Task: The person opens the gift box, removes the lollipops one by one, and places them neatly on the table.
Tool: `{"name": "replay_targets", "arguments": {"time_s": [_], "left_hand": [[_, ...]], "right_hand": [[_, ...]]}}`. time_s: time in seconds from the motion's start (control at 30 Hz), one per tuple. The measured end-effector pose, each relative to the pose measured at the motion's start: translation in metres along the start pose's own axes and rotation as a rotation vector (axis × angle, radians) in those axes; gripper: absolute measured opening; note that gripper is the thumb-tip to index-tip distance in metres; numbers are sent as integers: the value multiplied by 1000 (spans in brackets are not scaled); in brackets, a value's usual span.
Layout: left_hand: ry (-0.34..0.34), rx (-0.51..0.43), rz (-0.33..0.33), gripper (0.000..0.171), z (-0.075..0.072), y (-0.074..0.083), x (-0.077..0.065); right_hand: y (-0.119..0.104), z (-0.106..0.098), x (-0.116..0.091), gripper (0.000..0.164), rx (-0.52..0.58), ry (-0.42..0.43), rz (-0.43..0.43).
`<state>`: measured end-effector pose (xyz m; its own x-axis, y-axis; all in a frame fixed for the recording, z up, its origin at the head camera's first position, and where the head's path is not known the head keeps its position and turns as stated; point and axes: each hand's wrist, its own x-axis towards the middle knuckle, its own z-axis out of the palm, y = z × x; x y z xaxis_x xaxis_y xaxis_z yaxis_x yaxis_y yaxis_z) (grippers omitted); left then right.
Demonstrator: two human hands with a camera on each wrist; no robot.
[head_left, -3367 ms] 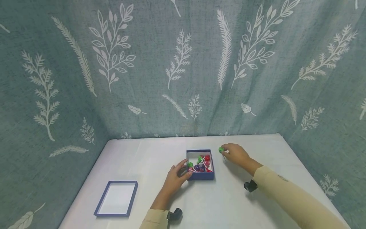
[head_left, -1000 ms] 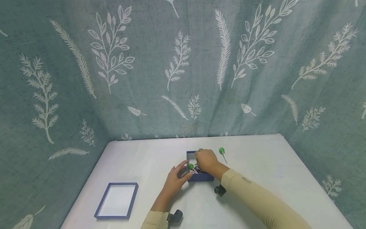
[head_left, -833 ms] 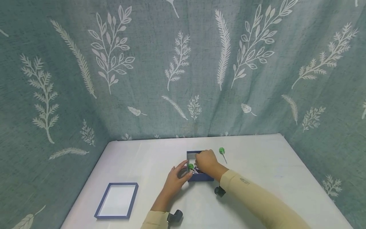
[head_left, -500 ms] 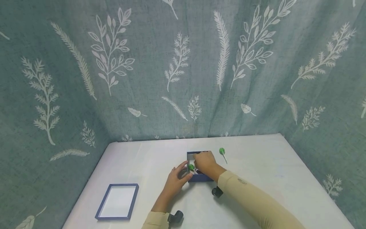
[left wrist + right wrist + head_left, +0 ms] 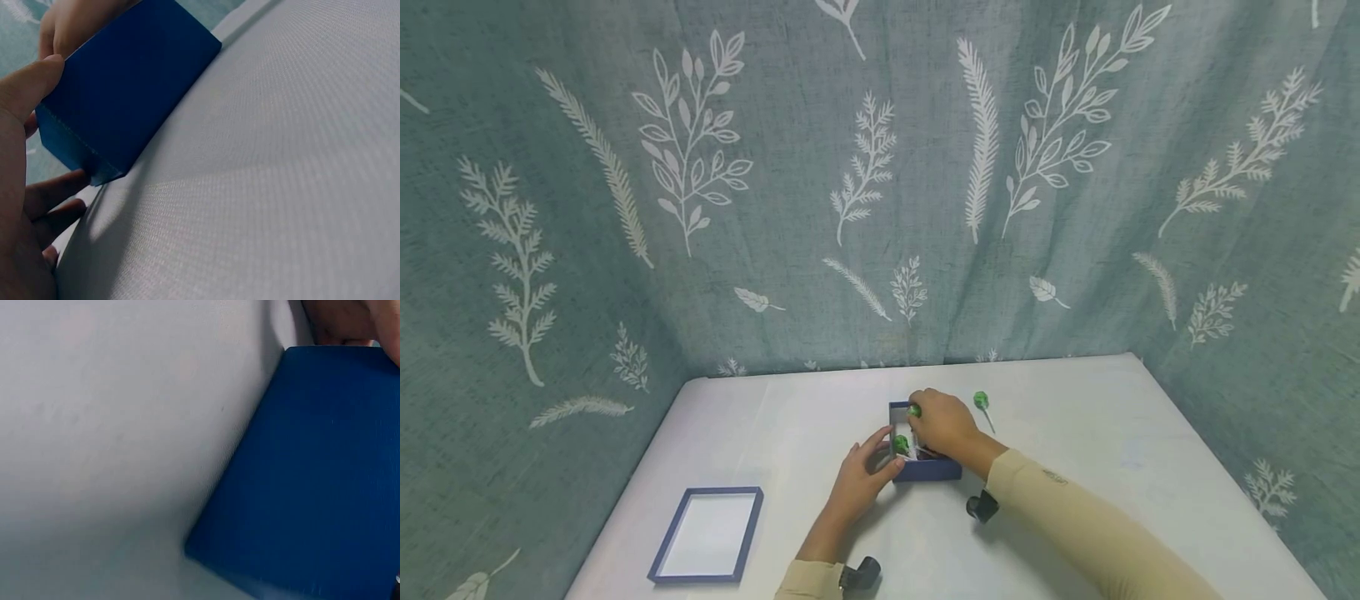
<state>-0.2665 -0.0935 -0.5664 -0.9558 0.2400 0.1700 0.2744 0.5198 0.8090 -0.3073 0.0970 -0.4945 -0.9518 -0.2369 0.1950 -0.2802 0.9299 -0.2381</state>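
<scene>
Clock face centred on the box; 12 o'clock = away from the person.

Right hand (image 5: 945,422): thumb and fingers pinch a green lollipop (image 5: 914,410) by its head, over the 11 o'clock part of the box. Back of the hand faces up, fingers bent; the forearm and right sleeve (image 5: 1067,512) run off toward 4 o'clock. Cannot tell whether the candy sits above or below the rim.

Left hand (image 5: 855,483): at 8 o'clock, grips the box corner, thumb at the near wall, fingers along the 9 o'clock wall. Left wrist view agrees.

Blue box (image 5: 928,471): topless, flat on the table. Inside, at 9 o'clock, lies a second candy (image 5: 901,444), green, with white sticks beside it. The 3 o'clock part is covered by the right hand; contents there mostly hidden.

Outside: 1 loose lollipop (image 5: 981,401), green, lies at 2 o'clock near the right hand, stick toward 5 o'clock. A shallow blue-edged tray (image 5: 709,535) lies at 8 o'clock, well apart, beyond the left hand.

Edges: white table (image 5: 1067,408) extends past the box to its 12 o'clock edge, against a leaf-patterned curtain (image 5: 820,208). Tabletop stretches widest toward 3 and 9 o'clock; both forearms cross the near side.
</scene>
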Motion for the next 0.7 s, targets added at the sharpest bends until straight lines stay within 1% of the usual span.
{"name": "replay_targets", "arguments": {"time_s": [0.17,0.33,0.57,0.7], "left_hand": [[7,9,7,65,1,0,0],[5,7,1,66,1,1,0],[0,5,4,65,0,2,0],[-1,3,9,65,0,2,0]], "right_hand": [[9,-9,-4,35,130,48,26],[18,-12,-4,36,253,78,56],[27,-18,-7,35,397,123,45],[29,-22,-9,34,446,154,37]]}}
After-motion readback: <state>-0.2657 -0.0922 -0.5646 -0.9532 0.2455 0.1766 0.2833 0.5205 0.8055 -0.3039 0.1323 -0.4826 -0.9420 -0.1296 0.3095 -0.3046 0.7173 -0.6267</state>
